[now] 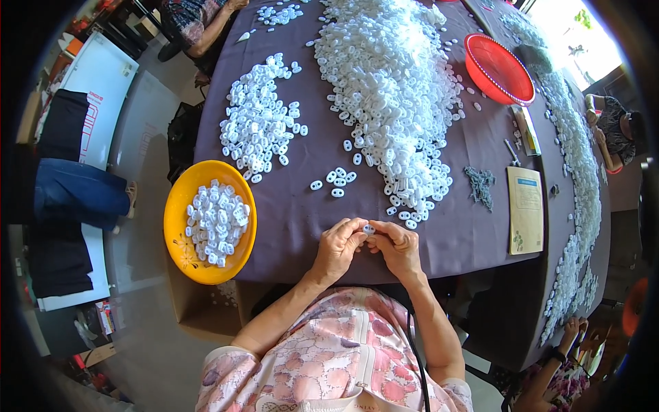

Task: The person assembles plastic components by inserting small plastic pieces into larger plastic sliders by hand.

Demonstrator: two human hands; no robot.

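Observation:
Close together at the table's near edge, my left hand [341, 245] and my right hand [395, 247] pinch one small white oval plastic piece with two holes [368, 229] between their fingertips. Just beyond my hands, the near tip of a large heap of the same white pieces [384, 89] spreads toward the far end. A few loose white pieces [337, 177] lie ahead of my left hand. Farther left sits a smaller pile [257, 117]. A yellow bowl [180, 257] at the table's left edge holds many such pieces.
A red basket [498, 72], a tangle of grey-green bits [479, 187] and a brown paper notebook [525, 213] lie to the right on the dark tablecloth [295, 213]. Another heap [573, 178] covers the adjoining table. Other people sit at the far left and right. A cardboard box [199, 309] stands below the bowl.

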